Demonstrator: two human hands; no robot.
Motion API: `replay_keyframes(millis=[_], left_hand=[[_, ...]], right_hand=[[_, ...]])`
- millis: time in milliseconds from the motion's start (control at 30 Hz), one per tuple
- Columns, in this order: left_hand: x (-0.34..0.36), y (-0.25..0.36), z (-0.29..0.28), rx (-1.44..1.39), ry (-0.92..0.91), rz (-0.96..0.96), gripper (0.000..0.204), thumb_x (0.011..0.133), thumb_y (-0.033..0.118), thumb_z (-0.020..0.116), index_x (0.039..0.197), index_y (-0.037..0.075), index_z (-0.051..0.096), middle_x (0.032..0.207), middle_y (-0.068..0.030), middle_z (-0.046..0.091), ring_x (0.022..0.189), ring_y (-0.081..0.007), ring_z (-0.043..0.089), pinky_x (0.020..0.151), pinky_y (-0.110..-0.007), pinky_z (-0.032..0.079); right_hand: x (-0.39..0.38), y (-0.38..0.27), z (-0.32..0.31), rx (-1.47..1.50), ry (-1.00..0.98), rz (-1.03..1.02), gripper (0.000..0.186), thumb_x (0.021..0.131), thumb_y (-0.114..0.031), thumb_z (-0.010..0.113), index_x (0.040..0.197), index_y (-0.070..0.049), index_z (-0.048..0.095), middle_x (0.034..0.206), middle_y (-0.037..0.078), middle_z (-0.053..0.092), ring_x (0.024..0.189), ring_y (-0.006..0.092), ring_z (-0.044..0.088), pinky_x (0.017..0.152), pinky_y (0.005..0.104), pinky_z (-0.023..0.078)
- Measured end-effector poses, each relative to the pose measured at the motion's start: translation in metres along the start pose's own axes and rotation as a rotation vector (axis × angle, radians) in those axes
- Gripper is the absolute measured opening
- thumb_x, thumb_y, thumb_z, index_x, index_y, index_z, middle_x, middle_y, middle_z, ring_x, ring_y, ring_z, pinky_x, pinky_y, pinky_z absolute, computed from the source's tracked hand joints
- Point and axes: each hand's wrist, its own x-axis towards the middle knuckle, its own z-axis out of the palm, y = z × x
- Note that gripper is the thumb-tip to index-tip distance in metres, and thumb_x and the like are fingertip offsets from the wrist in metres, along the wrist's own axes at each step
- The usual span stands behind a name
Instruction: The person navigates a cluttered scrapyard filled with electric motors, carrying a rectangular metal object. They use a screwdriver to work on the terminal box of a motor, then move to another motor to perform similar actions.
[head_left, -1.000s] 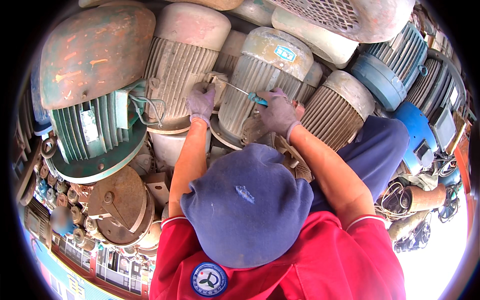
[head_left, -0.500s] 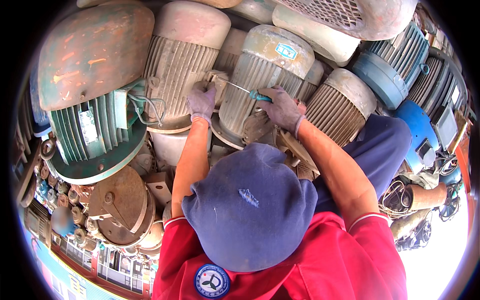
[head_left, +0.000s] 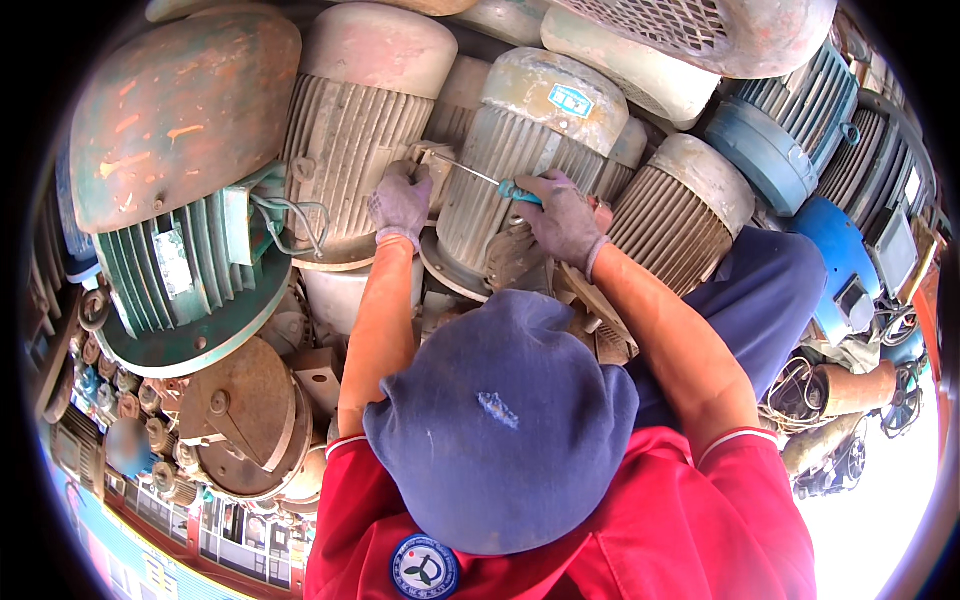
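My right hand, in a greyish-purple glove, grips the teal handle of a screwdriver. Its thin metal shaft points left, with the tip end at a small box on the side of a ribbed, rusty-beige electric motor. Against that box rests my left hand, gloved alike, its fingers curled in near the shaft's tip. What those fingers pinch is hidden. A second finned grey motor with a blue sticker on its worn cover lies beneath the shaft. Some reddish thing shows beside my right hand.
A large green motor with a rusty cover stands at left, near a round rusty disc. Brown and blue motors crowd the right side. Loose cables lie lower right. A mesh-fronted cover overhangs the far side.
The view has shifted slightly, most visibly around the green motor. Both hands and the screwdriver keep nearly the same places against the motors.
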Motion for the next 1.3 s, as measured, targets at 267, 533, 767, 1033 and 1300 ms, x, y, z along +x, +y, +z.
replay_keyframes(millis=[267,533,767,1033,1300], left_hand=[[0.013,-0.005,-0.001,0.003,-0.08,0.032,0.031,0.09,0.037,0.068,0.098,0.009,0.077,0.087,-0.0196,0.075,0.088,-0.0416,0.073,0.08,-0.05,0.056],[0.006,-0.003,-0.001,-0.079,-0.03,0.023,0.03,0.087,0.036,0.07,0.094,0.007,0.076,0.085,-0.0197,0.074,0.084,-0.0414,0.073,0.077,-0.05,0.056],[0.006,-0.002,-0.001,-0.086,-0.047,-0.016,0.029,0.09,0.036,0.07,0.098,0.009,0.077,0.087,-0.0196,0.075,0.087,-0.0405,0.073,0.079,-0.049,0.056],[-0.022,0.02,0.006,-0.399,0.161,-0.004,0.03,0.093,0.035,0.069,0.102,0.008,0.077,0.081,-0.0169,0.073,0.078,-0.0322,0.071,0.075,-0.044,0.054],[-0.038,0.059,0.024,-1.421,-0.269,-0.623,0.024,0.101,0.034,0.066,0.102,0.011,0.072,0.058,0.0068,0.04,0.047,-0.0074,0.033,0.046,-0.028,0.027]], right_hand=[[0.002,0.01,0.005,0.03,-0.003,-0.034,0.03,0.091,-0.013,0.067,0.119,-0.005,0.072,0.108,0.025,0.064,0.102,0.046,0.064,0.09,0.0491,0.051],[0.001,0.005,0.003,0.097,-0.073,0.046,0.03,0.092,-0.016,0.066,0.119,-0.005,0.071,0.11,0.027,0.064,0.102,0.0469,0.064,0.091,0.049,0.051],[0.0,-0.004,-0.004,0.088,-0.076,0.064,0.027,0.092,-0.017,0.063,0.114,-0.003,0.071,0.102,0.027,0.066,0.102,0.0461,0.064,0.092,0.049,0.051],[0.007,-0.004,0.001,0.062,-0.135,0.009,0.024,0.091,-0.017,0.062,0.108,-0.001,0.07,0.095,0.026,0.069,0.098,0.0456,0.066,0.087,0.0488,0.052],[-0.001,-0.016,0.013,0.13,-0.042,0.027,0.028,0.09,-0.013,0.066,0.113,0.001,0.072,0.097,0.027,0.07,0.096,0.0439,0.067,0.088,0.0463,0.052]])
